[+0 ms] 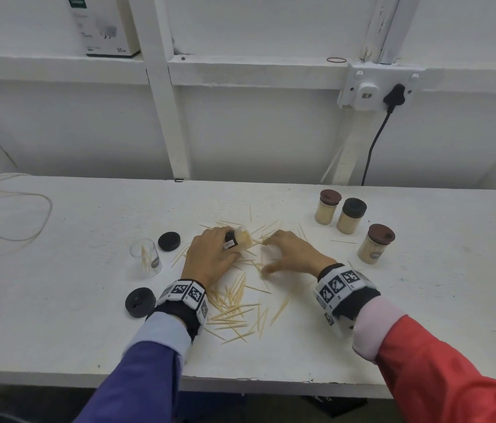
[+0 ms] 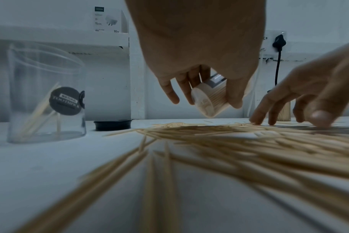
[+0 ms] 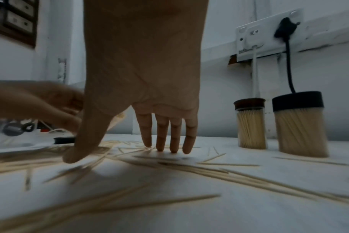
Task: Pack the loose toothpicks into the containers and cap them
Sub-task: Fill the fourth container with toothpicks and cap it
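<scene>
Loose toothpicks [image 1: 234, 303] lie scattered over the white table [image 1: 423, 315], also seen low in the wrist views as toothpicks [image 2: 239, 141] and toothpicks [image 3: 169, 164]. My left hand [image 1: 210, 254] grips a tilted, nearly full container [image 1: 239, 238] with its mouth facing right; the same container [image 2: 209, 100] is held off the table. My right hand [image 1: 286, 254] is spread, fingertips [image 3: 167, 146] touching toothpicks on the table, holding nothing. An almost empty clear container [image 1: 146, 259] stands left, with two black caps [image 1: 169, 241] [image 1: 140, 302] near it.
Three capped, filled containers [image 1: 327, 207] [image 1: 352, 215] [image 1: 376, 244] stand at the right rear. Cables [image 1: 12, 215] lie at the far left. A wall socket with a black plug [image 1: 393, 96] sits behind. The table's front edge [image 1: 271, 383] is close to me.
</scene>
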{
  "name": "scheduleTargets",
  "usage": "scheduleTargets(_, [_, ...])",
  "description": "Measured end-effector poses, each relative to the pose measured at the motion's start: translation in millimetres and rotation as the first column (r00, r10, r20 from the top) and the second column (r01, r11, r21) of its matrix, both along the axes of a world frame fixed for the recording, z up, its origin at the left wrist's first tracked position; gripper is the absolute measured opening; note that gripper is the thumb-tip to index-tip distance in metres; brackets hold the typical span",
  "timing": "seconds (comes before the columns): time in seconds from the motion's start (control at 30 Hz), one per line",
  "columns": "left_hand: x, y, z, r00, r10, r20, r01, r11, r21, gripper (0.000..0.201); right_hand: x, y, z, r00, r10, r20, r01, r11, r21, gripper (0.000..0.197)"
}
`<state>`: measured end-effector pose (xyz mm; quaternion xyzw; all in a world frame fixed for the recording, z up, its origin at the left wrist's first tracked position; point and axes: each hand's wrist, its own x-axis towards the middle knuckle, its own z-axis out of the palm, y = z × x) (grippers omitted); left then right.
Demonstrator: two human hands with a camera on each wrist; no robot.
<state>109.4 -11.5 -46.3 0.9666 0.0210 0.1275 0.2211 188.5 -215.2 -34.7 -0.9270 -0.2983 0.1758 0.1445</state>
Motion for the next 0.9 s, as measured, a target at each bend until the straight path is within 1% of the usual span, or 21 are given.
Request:
scheduleTargets(0.03, [-0.1, 0.0, 0.0, 1.0, 0.0, -0.006, 0.0, 1.0, 0.001, 0.048, -2.8, 0.7, -2.2, 0.999, 0.021, 0.029, -0.019, 0.997, -0.075, 0.076])
scheduleTargets(0.07, [-0.1, 0.1, 0.1, 1.0, 0.002, -0.011, -0.002, 1.0, 0.0, 0.048, -5.5, 1.9, -4.3, 0.998, 0.031, 0.053, -0.024, 0.993, -0.117, 0.079])
scheduleTargets(0.1, [-0.4, 0.0, 0.4, 1.0, 0.007, -0.017, -0.007, 1.0, -0.001, 0.048, -7.7, 3.1, -5.8, 0.997, 0.032, 0.069, -0.023, 0.992, -0.127, 0.078])
scheduleTargets(0.17, [-0.8, -0.3, 0.8, 1.0, 0.012, -0.026, -0.012, 1.0, 0.002, 0.049, -11.2, 5.6, -6.1, 0.997, 0.033, 0.074, -0.026, 0.996, -0.086, 0.066])
scheduleTargets(0.33, [-0.9, -0.9, 2.3, 0.998, 0.02, -0.055, -0.02, 1.0, -0.011, 0.05, -16.0, 8.7, -1.1, 0.994, 0.055, 0.095, -0.055, 0.998, -0.005, 0.021])
scheduleTargets(0.4, [-0.9, -1.4, 2.8, 0.998, 0.021, -0.067, -0.022, 1.0, -0.011, 0.05, -16.0, 7.9, -1.7, 0.992, 0.051, 0.112, -0.05, 0.999, -0.009, 0.013])
scheduleTargets(0.5, [-1.8, -1.8, 3.4, 0.997, 0.021, -0.076, -0.022, 1.0, -0.016, 0.05, -15.8, 8.2, -1.9, 0.987, 0.049, 0.152, -0.041, 0.997, -0.059, 0.013])
scheduleTargets(0.6, [-2.5, -2.3, 4.4, 0.996, 0.019, -0.084, -0.021, 0.999, -0.024, 0.05, -17.5, 9.6, 0.5, 0.974, 0.086, 0.208, -0.058, 0.988, -0.14, 0.015])
scheduleTargets(0.7, [-2.8, -3.6, 6.9, 0.996, 0.024, -0.092, -0.028, 0.999, -0.036, 0.048, -20.6, 11.2, 1.2, 0.963, 0.123, 0.239, -0.072, 0.975, -0.212, 0.005])
scheduleTargets(0.8, [-3.3, -4.3, 8.2, 0.995, 0.017, -0.099, -0.021, 0.999, -0.03, 0.046, -19.8, 9.7, 0.1, 0.966, 0.106, 0.236, -0.061, 0.98, -0.191, 0.004])
scheduleTargets(0.9, [-3.8, -4.1, 8.3, 0.994, 0.017, -0.107, -0.02, 1.0, -0.022, 0.046, -15.3, 4.1, 4.2, 0.978, 0.033, 0.204, -0.014, 0.996, -0.093, 0.01])
